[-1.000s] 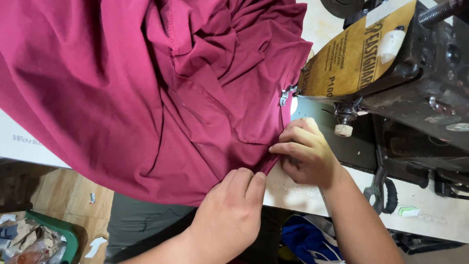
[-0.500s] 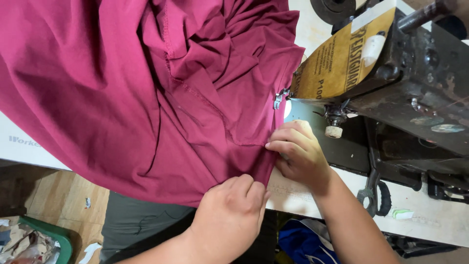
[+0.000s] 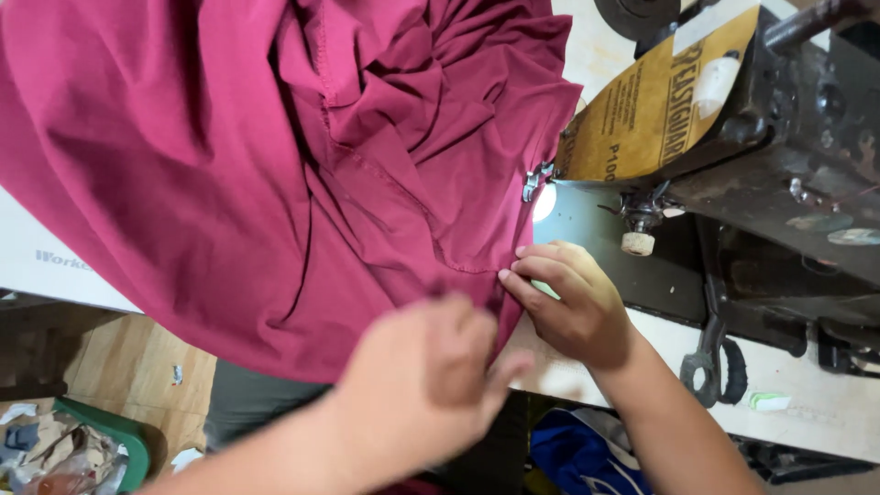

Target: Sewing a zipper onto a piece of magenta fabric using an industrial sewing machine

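Person, own body, seen beside the dark sewing machine (image 3: pixel 779 174):
- Left hand (image 3: pixel 426 380), farther from the machine: bare, blurred; no ring or glove visible. Forearm bare, no sleeve.
- Right hand (image 3: pixel 573 298), just below the machine: bare, short nails, no jewellery. Forearm bare, no sleeve or watch.
- Lap: grey-green garment.

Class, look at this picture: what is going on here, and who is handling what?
A person sits at an old dark sewing machine with a large maroon garment spread over the table. The right hand pinches the garment's edge just in front of the needle area, fingertips on the fabric. The left hand, blurred, grips the same edge nearer the body. Dark scissors lie on the table beside the right wrist, untouched.
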